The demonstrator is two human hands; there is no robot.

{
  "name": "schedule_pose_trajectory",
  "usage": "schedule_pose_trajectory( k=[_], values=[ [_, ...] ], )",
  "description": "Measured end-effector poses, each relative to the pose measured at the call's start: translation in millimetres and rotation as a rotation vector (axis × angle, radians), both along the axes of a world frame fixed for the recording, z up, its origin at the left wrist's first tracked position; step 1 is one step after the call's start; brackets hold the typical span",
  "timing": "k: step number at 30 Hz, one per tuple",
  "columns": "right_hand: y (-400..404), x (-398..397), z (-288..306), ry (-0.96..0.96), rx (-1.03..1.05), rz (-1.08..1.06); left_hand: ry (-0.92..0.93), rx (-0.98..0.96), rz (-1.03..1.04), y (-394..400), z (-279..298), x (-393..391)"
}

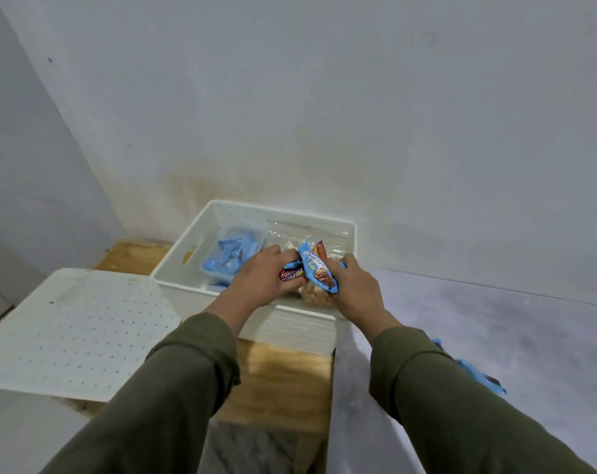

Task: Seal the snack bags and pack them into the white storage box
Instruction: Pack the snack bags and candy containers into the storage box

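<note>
Over the white plastic storage box, near its front rim: a light-blue foil snack packet with a brown picture, tilted, lettering too blurred to read. Gripped on its right side by the right hand, fingers curled round it. Beside it, pinched in the curled fingers of the left hand, a red-and-purple snack packet, print unreadable. Inside the box: a clear bag of tan snacks under both packets, a clear tub of blue wrappers to the left. Left of the box, a white perforated lid, flat. Right of the box, partly behind an olive sleeve, more blue packets.
</note>
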State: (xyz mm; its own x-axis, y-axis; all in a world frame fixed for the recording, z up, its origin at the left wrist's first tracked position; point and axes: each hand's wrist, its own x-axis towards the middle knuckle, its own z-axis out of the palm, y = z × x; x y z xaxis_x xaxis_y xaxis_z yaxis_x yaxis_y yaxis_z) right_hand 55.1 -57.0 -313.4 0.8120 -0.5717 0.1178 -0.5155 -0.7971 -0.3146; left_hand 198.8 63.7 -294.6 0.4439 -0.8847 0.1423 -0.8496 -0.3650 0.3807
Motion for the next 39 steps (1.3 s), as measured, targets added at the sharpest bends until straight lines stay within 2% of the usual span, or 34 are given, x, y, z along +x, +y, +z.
schedule_pose_trajectory(
  k=[5, 9, 16, 21, 27, 31, 39],
  values=[
    [4, 25, -23, 0.027, 0.162, -0.038, 0.138, 0.133, -0.050, 3, -27, 36],
    [7, 29, -23, -0.003, 0.269, -0.064, 0.213, 0.111, -0.055, 4, -31, 43],
    [11, 6, -11, -0.174, 0.150, -0.136, 0.204, 0.016, -0.120, 2, -20, 30],
    [11, -51, 3, -0.175, -0.004, -0.225, 0.189, -0.079, -0.176, -2, -2, -13],
    [18, -149, -5, -0.142, -0.023, -0.345, 0.109, -0.112, -0.234, -7, -1, -88],
    [29, -211, -27, -0.104, 0.012, -0.389, 0.118, -0.088, -0.268, -2, -35, -147],
    [49, -281, -98, -0.035, 0.062, -0.472, 0.215, 0.036, -0.110, 11, -125, -242]
  ],
)
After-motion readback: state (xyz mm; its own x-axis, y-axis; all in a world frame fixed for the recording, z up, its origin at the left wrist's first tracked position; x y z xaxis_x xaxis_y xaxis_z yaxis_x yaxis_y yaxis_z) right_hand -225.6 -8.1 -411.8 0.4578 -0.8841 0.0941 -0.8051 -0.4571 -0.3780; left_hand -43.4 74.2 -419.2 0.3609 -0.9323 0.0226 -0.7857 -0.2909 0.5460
